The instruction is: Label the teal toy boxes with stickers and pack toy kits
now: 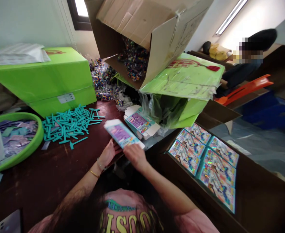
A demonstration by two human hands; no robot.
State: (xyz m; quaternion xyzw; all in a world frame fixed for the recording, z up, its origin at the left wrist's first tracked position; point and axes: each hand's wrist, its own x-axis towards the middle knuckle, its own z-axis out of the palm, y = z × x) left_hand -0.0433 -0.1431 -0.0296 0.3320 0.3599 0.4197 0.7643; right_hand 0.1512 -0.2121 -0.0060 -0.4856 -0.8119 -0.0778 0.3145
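A printed carton (123, 134), blue and white with a purple panel, is tilted in front of me over the table edge. My right hand (136, 156) grips its near end, fingers folded over the carton. From below, my left hand (109, 153) holds its left side; some of its fingers are hidden under the carton. Just beyond lies a stack of similar flat cartons (142, 122). To the left of my hands is a heap of teal T-shaped plastic sticks (71, 124) on the dark red table (67, 174).
A green basin (39, 134) of small packets stands left. Behind are a green box (62, 81) and a tipped cardboard box (166, 42) with colourful beads. On the right, an open carton holds several shiny printed boxes (191, 147). A phone (10, 223) lies near left; a person (241, 72) sits far right.
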